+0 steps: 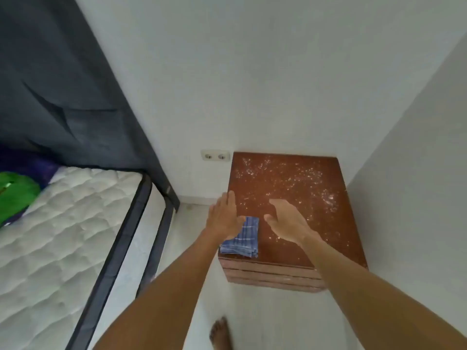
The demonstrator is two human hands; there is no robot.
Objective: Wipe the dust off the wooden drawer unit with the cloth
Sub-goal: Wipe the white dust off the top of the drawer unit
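Dust (285,178) lay thick over the top of the wooden drawer unit (290,210), which stood in the corner against the white wall, just beside a double socket (215,155) and near the mattress (63,223). White specks were scattered across most of the brown top, densest toward the back and the right edge. I saw no wiped streak anywhere, so I judged the cleaning had not begun.

The folded blue checked cloth (245,238) sat on the near left corner of the top. My left hand (223,218) hovered over its left side with the fingers straight and held close together, palm down; whether it touched the cloth I could not tell. My right hand (285,221) hung over the middle of the top, apart from the cloth, fingers loosely extended and holding nothing.

By my reckoning all the work was left: taking up the cloth, then passing it over the whole top and the slatted front.
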